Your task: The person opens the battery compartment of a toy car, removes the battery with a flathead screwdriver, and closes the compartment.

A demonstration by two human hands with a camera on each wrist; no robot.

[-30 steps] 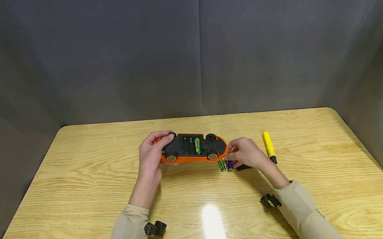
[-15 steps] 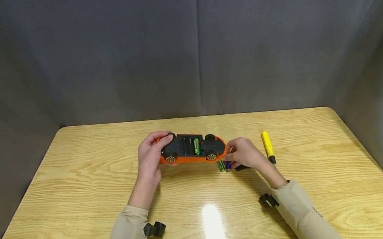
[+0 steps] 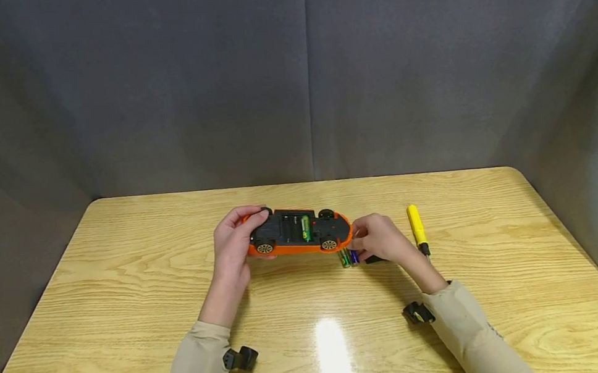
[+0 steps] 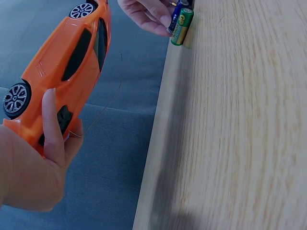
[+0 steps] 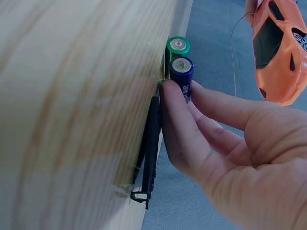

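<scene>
My left hand grips the rear of an orange toy car, held above the table with its black underside up. A green battery sits in the right part of the car's uncovered battery compartment; the slots left of it show no battery. Beyond the car's nose, my right hand pinches a blue battery between thumb and fingers. Beside it on the table lies another green battery, close against the blue one. A black cover lies by the right hand, partly hidden under it in the head view.
A yellow-handled screwdriver lies right of the right hand, its shaft pointing toward the near side. The wooden table ends at a grey curtain at the back and sides. A thin wire trails from the car.
</scene>
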